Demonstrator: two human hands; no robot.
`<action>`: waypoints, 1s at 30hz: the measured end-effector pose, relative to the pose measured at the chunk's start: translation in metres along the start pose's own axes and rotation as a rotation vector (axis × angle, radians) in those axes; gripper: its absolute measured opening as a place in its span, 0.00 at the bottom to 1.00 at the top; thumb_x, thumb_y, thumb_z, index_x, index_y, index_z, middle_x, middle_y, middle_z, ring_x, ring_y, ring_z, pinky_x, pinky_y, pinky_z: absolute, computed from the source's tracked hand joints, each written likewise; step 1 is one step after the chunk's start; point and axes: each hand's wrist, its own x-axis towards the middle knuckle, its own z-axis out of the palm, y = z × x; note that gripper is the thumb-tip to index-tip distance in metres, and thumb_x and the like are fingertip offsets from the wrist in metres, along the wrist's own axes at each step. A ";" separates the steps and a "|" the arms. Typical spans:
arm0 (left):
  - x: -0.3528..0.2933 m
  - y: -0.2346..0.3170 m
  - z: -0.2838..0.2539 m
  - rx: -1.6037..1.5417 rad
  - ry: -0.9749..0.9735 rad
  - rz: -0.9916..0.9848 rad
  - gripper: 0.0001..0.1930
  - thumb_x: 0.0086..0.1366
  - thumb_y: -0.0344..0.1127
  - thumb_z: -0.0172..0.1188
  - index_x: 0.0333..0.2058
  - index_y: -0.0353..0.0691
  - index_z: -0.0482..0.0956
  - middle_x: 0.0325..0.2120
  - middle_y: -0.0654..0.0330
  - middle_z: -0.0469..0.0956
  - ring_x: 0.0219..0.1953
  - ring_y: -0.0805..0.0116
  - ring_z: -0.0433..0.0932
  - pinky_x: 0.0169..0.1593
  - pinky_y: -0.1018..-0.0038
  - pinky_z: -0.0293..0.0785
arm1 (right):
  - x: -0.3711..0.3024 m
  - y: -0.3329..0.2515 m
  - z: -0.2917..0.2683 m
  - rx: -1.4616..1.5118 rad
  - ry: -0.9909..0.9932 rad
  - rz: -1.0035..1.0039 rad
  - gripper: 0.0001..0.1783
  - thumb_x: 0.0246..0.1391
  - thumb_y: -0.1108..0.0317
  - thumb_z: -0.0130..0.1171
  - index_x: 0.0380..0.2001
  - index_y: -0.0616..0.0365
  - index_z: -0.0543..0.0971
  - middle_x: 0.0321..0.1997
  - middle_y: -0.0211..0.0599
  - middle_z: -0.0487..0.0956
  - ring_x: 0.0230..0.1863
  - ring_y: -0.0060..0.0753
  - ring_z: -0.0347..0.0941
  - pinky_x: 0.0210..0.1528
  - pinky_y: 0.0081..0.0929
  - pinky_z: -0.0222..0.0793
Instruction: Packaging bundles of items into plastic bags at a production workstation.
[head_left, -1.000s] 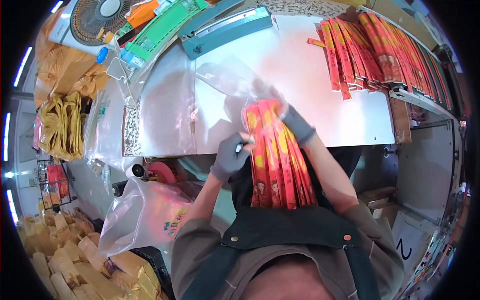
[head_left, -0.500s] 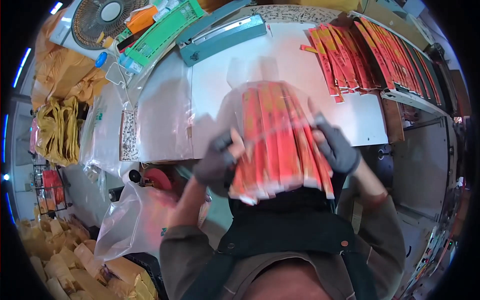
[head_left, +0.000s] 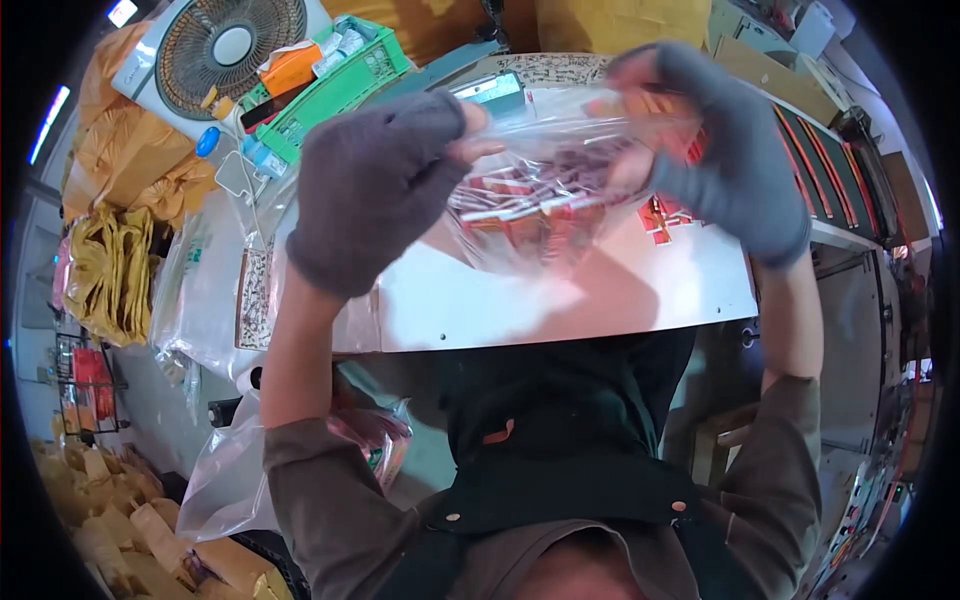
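A clear plastic bag [head_left: 530,255] full of long narrow red packets hangs upright over the white tabletop, their pale ends facing me. At its upper left edge, my left hand [head_left: 375,185], in a grey fingerless glove, pinches the film between thumb and fingers. Gripping the bag's upper right side is my gloved right hand [head_left: 710,150], smeared by motion. Behind the bag stands a blue-grey bench-top bag sealer [head_left: 495,90], mostly hidden by the bag and my left hand. A few loose red packets [head_left: 660,220] show on the table below my right hand.
A dark green conveyor [head_left: 825,165] carrying red packets runs along the right. At the back left are a green basket [head_left: 335,85] and a fan [head_left: 230,45]. Flat clear bags [head_left: 205,275] lie on the left; paper-wrapped bundles [head_left: 110,510] fill the lower left.
Both hands have risen and moved away from my body, carrying the bag from my lap edge to above the table. The bag has tipped so the packet ends face me.
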 end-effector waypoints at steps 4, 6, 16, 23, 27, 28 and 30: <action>0.002 0.008 -0.007 0.135 0.019 0.114 0.10 0.50 0.28 0.67 0.31 0.36 0.76 0.21 0.65 0.74 0.22 0.74 0.71 0.28 0.76 0.69 | 0.007 -0.013 0.038 -0.115 -0.113 -0.142 0.21 0.48 0.56 0.61 0.40 0.59 0.73 0.27 0.41 0.76 0.29 0.44 0.73 0.32 0.33 0.67; -0.015 -0.016 0.006 -0.269 0.228 -0.031 0.18 0.47 0.28 0.69 0.38 0.35 0.74 0.30 0.60 0.76 0.32 0.70 0.76 0.35 0.75 0.73 | 0.020 -0.003 0.047 -0.180 -0.303 -0.128 0.20 0.48 0.56 0.59 0.41 0.58 0.74 0.28 0.42 0.76 0.29 0.48 0.73 0.32 0.37 0.67; -0.080 -0.089 0.171 -1.422 -0.018 -1.327 0.20 0.52 0.33 0.65 0.44 0.34 0.74 0.36 0.59 0.78 0.38 0.70 0.77 0.44 0.73 0.74 | 0.074 0.196 0.210 0.185 0.140 0.533 0.39 0.41 0.43 0.64 0.54 0.52 0.68 0.33 0.40 0.78 0.36 0.37 0.76 0.40 0.32 0.68; -0.086 -0.163 0.196 -1.429 0.317 -1.348 0.21 0.54 0.33 0.62 0.46 0.32 0.72 0.38 0.55 0.77 0.37 0.66 0.78 0.41 0.72 0.76 | 0.135 0.223 0.242 0.274 0.256 0.453 0.42 0.39 0.41 0.64 0.55 0.50 0.69 0.42 0.43 0.78 0.45 0.40 0.75 0.49 0.30 0.66; -0.110 -0.193 0.218 -1.392 0.412 -1.373 0.20 0.55 0.30 0.60 0.47 0.34 0.71 0.40 0.57 0.76 0.40 0.65 0.77 0.43 0.70 0.75 | 0.110 0.243 0.276 0.002 -0.021 0.512 0.20 0.47 0.43 0.55 0.28 0.49 0.77 0.31 0.43 0.76 0.35 0.45 0.74 0.35 0.38 0.69; -0.108 -0.194 0.224 -1.407 0.395 -1.380 0.20 0.55 0.30 0.60 0.47 0.34 0.71 0.40 0.57 0.76 0.40 0.65 0.77 0.43 0.70 0.75 | 0.104 0.249 0.282 -0.034 0.053 0.511 0.19 0.48 0.45 0.55 0.27 0.48 0.76 0.30 0.42 0.75 0.35 0.45 0.73 0.35 0.39 0.68; -0.101 -0.188 0.221 -1.363 0.433 -1.310 0.21 0.55 0.30 0.60 0.48 0.34 0.70 0.40 0.57 0.75 0.41 0.66 0.77 0.43 0.70 0.75 | 0.100 0.254 0.285 -0.037 0.072 0.489 0.18 0.49 0.45 0.54 0.27 0.48 0.76 0.30 0.42 0.74 0.34 0.46 0.73 0.34 0.40 0.68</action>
